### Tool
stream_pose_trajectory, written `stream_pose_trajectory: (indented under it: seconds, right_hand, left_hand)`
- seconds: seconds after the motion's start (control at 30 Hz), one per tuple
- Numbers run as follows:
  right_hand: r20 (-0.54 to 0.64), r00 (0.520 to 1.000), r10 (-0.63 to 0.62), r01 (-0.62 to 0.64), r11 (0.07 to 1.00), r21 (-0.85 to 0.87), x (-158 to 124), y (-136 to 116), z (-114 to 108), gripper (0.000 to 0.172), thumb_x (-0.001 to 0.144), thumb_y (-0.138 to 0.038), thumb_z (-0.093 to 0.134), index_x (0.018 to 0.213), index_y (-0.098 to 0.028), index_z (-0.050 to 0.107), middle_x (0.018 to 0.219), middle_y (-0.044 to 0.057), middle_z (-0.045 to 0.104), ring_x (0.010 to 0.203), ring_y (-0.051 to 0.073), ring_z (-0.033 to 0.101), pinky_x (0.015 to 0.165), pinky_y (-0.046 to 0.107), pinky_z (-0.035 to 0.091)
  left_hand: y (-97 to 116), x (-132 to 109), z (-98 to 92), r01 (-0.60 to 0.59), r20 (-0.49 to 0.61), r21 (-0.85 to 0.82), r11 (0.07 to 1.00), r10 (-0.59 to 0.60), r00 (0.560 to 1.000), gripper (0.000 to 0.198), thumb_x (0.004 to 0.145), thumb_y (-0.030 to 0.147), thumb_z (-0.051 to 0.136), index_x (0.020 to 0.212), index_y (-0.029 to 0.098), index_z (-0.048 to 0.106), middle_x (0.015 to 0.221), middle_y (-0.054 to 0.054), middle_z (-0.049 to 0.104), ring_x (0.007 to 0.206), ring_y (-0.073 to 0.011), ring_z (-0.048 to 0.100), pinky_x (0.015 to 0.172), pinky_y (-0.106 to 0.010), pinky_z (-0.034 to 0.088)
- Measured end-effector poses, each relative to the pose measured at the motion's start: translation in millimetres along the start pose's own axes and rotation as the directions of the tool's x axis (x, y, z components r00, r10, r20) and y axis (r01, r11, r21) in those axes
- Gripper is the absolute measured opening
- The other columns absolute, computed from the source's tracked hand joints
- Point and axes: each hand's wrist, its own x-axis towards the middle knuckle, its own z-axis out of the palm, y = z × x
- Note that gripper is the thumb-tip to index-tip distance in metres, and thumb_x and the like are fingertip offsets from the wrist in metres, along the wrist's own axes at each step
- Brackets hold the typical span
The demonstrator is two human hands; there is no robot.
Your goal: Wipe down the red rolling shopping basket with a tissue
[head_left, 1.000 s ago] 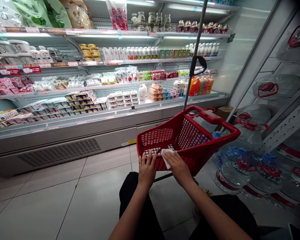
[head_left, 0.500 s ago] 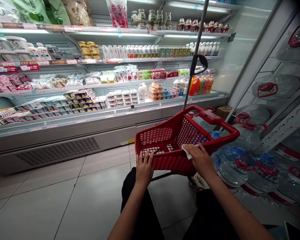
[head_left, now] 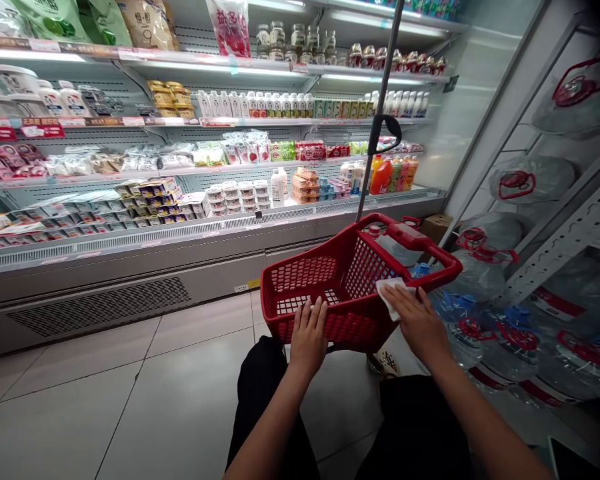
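A red plastic shopping basket cart (head_left: 357,327) stands in front of my knees, with its handle at the right. My left hand (head_left: 307,341) rests on its near rim, the fingers stretched out over the edge. Under the fingers of my right hand (head_left: 423,331) is a white cloth or tissue (head_left: 382,289), pressed against the near rim close to the handle end. I see no goods in the visible part of the basket, whose grid floor shows. A dark pole (head_left: 380,120) with a black hook-shaped grip rises behind the cart.
A refrigerated display case (head_left: 225,263) with dairy cups, bottles and bags runs along the far side. Large water bottles (head_left: 500,340) with red handles stand and hang on a white rack at the right. Pale floor tiles (head_left: 180,380) lie at the left.
My left hand has slid to the right along the near rim. My right hand has moved right with the cloth, toward the handle end. The view has shifted slightly.
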Motion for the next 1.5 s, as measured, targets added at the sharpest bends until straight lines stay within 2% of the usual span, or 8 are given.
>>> stream_pose_trajectory:
  seconds: [0.13, 0.27, 0.53, 0.73, 1.0, 1.13, 1.27, 1.5]
  right_hand:
    - [-0.023, 1.000, -0.020, 0.021, 0.999, 0.026, 5, -17, 10, 0.075, 0.092, -0.005, 0.037, 0.164, -0.024, 0.029, 0.155, 0.002, 0.056, 0.148, 0.019, 0.045, 0.130, 0.046, 0.020]
    - [0.050, 0.991, -0.126, 0.122, 0.990, 0.070, 13, -34, 16, 0.080, 0.090, -0.003, 0.037, 0.165, -0.028, 0.026, 0.157, -0.001, 0.053, 0.145, 0.018, 0.049, 0.130, 0.047, 0.022]
    - [-0.035, 0.996, 0.078, -0.078, 0.997, -0.025, 12, 47, -17, 0.077, 0.089, -0.002, 0.035, 0.163, -0.025, 0.034, 0.155, 0.003, 0.055, 0.148, 0.024, 0.045, 0.129, 0.052, 0.019]
    - [0.048, 0.996, -0.081, 0.080, 0.996, 0.040, 12, 6, -2, 0.073, 0.094, -0.004, 0.035, 0.163, -0.026, 0.033, 0.157, 0.000, 0.053, 0.148, 0.017, 0.045, 0.130, 0.042, 0.019]
    - [-0.014, 0.996, 0.092, -0.093, 0.995, -0.043, 7, 70, -23, 0.077, 0.088, -0.001, 0.034, 0.162, -0.026, 0.036, 0.157, 0.002, 0.052, 0.150, 0.020, 0.042, 0.130, 0.050, 0.019]
    - [-0.003, 1.000, 0.028, -0.028, 1.000, 0.007, 7, 54, -16, 0.078, 0.089, -0.001, 0.034, 0.163, -0.025, 0.033, 0.156, 0.002, 0.054, 0.150, 0.020, 0.042, 0.130, 0.048, 0.022]
    - [0.059, 0.995, -0.079, 0.077, 0.996, 0.040, 9, 47, -14, 0.077, 0.091, -0.001, 0.032, 0.162, -0.030, 0.034, 0.156, 0.000, 0.054, 0.147, 0.016, 0.046, 0.130, 0.045, 0.023]
    - [-0.022, 0.985, 0.169, -0.169, 0.986, 0.001, 2, 113, -26, 0.081, 0.086, 0.000, 0.032, 0.162, -0.028, 0.035, 0.162, 0.001, 0.047, 0.153, 0.021, 0.037, 0.130, 0.049, 0.023]
  left_hand:
    - [27, 18, 10.8, 0.094, -0.036, -0.044, 0.995, -0.095, 0.995, 0.083, 0.085, 0.019, 0.057, 0.162, 0.010, 0.028, 0.167, -0.018, 0.034, 0.156, -0.0398, 0.026, 0.124, -0.066, 0.025]
    - [52, 38, 21.0, -0.008, -0.035, -0.106, 0.994, 0.004, 0.999, 0.085, 0.085, 0.018, 0.055, 0.162, 0.002, 0.023, 0.167, -0.022, 0.031, 0.157, -0.0349, 0.026, 0.127, -0.057, 0.027]
    - [50, 42, 20.6, -0.051, 0.000, -0.067, 0.996, 0.051, 0.999, 0.081, 0.086, 0.013, 0.051, 0.162, 0.006, 0.026, 0.170, -0.015, 0.028, 0.157, -0.0327, 0.026, 0.129, -0.053, 0.026]
    - [79, 70, 24.7, -0.097, 0.001, -0.131, 0.987, 0.098, 0.995, 0.082, 0.085, 0.013, 0.048, 0.164, 0.008, 0.024, 0.171, -0.011, 0.027, 0.158, -0.0240, 0.025, 0.129, -0.044, 0.028]
    - [80, 80, 16.4, -0.152, -0.001, -0.132, 0.980, 0.153, 0.988, 0.082, 0.088, 0.014, 0.050, 0.166, 0.017, 0.024, 0.170, -0.003, 0.029, 0.150, -0.0255, 0.040, 0.124, -0.042, 0.036]
    - [91, 86, 11.9, -0.087, 0.027, -0.138, 0.987, 0.091, 0.995, 0.083, 0.087, 0.018, 0.054, 0.165, 0.026, 0.027, 0.170, 0.002, 0.029, 0.141, -0.0329, 0.049, 0.114, -0.051, 0.046]
    - [82, 82, 11.3, -0.149, 0.006, -0.145, 0.978, 0.151, 0.988, 0.084, 0.087, 0.013, 0.052, 0.166, 0.024, 0.026, 0.171, 0.002, 0.025, 0.148, -0.0293, 0.042, 0.122, -0.047, 0.038]
    - [63, 67, 14.1, -0.187, -0.007, -0.131, 0.974, 0.188, 0.982, 0.084, 0.085, 0.007, 0.045, 0.166, 0.018, 0.023, 0.172, -0.003, 0.023, 0.157, -0.0214, 0.029, 0.128, -0.042, 0.027]
